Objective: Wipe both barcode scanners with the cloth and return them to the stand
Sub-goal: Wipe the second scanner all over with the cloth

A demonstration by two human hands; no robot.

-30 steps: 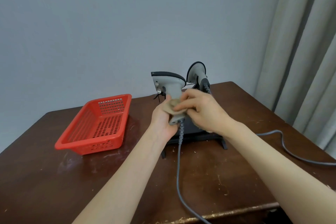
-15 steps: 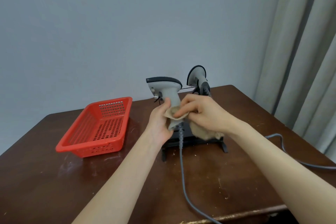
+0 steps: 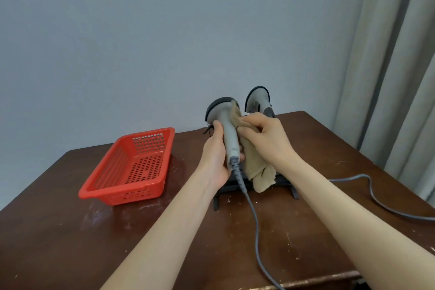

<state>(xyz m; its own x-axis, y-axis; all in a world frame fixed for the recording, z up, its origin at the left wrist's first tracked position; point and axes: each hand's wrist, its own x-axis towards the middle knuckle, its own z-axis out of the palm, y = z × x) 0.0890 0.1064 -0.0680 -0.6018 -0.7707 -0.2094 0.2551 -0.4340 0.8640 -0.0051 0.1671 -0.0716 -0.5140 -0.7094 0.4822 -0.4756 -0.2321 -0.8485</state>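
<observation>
My left hand grips the handle of a grey barcode scanner, held upright above the table with its back turned toward me. My right hand presses a beige cloth against the right side of that scanner's head and neck; the cloth's loose end hangs down over the stand. A second grey scanner sits in the black stand behind my right hand, its lower part hidden.
A red perforated plastic basket stands on the dark wooden table to the left. Grey cables run from the held scanner toward the front edge and off the right side. Curtains hang at the right.
The held scanner has been turned from side-on to back-facing. The cloth has slid up from the handle to the head, and more of it now hangs loose below my right hand.
</observation>
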